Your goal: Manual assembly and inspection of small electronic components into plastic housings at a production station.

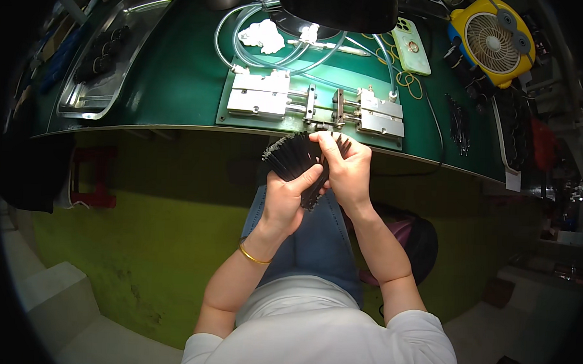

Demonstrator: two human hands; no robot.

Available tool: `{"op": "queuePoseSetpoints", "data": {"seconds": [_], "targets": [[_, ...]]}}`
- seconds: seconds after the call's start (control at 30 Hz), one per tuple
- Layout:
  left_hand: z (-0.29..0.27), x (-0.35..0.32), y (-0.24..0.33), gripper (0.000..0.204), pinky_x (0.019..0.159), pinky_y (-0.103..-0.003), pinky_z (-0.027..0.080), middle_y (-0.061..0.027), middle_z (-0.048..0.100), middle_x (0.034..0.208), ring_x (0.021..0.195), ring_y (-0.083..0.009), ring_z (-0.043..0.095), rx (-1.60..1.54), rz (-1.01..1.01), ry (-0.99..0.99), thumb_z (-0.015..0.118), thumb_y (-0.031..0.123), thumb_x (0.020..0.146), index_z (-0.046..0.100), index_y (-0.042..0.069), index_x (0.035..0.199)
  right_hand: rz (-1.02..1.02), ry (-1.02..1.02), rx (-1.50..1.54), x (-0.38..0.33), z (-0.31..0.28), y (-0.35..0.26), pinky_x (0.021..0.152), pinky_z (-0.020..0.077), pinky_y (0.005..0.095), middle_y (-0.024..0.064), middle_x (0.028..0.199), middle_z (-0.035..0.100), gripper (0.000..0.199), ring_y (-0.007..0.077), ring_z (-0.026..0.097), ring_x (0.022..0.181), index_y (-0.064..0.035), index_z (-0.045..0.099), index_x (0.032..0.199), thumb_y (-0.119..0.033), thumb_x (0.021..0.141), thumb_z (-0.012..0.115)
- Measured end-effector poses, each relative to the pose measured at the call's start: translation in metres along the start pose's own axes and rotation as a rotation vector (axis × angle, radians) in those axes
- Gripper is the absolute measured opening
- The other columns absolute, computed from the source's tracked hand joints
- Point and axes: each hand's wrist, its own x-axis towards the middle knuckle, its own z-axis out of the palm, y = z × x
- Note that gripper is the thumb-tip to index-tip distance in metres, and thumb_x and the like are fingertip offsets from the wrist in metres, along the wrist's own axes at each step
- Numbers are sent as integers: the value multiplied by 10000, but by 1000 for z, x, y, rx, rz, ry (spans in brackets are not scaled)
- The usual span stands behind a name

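While the left hand [285,200] is clutching a bundle of thin black rods [292,157] from below, its thumb is pressing across the near side and the pale-tipped ends are fanning out toward the left. The right hand [352,173] is grasping the bundle's right side, with a few rods standing up beside its fingers; whether its thumb and forefinger are pinching a single rod, I cannot tell. The bundle is hovering over the lap, just before the near edge of the green tabletop [179,79].

Judging by these hands, the step in hand is looking like sorting or separating rods. A next move would be calling for a firm left grip, so that nothing is slipping, and a light, precise right one.

Just beyond the hands, a metal fixture is facing them, its left block [256,97] and right block [380,115] flanking a narrow gap, so anything reaching farther is meeting it first. Clear tubing [218,39] is looping behind, near a crumpled white tissue [262,35], and a black lamp [338,8] is overhanging that area. Rightward, a green-cased phone [411,49] and a yellow fan [496,41] are standing well apart from the work; leftward, a metal tray [100,102] is holding dark bundles [102,55].
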Motion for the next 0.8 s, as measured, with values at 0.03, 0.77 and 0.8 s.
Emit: {"op": "queuePoseSetpoints", "data": {"seconds": [0.03,0.77,0.8], "targets": [[0,0,-1,90,555,-242,469,-73,582,782,630,-147,562,4,1,13,556,-5,799,558,-6,889,15,4,9,1,-1,1,315,296,164,2,544,550,215,20,398,359,-13,618,754,-188,853,541],[3,7,-15,159,531,-227,471,-27,582,783,618,-109,566,-55,32,25,582,0,777,559,32,931,-32,149,-53,8,-7,14,460,421,199,38,672,585,217,82,531,552,28,603,796,-175,842,543],[-3,7,-14,159,531,-227,471,-27,582,783,618,-109,566,-26,74,35,582,0,777,559,32,931,-91,160,-46,12,-10,23,400,385,190,31,637,570,214,66,500,490,24,596,774,-171,844,540]]}}
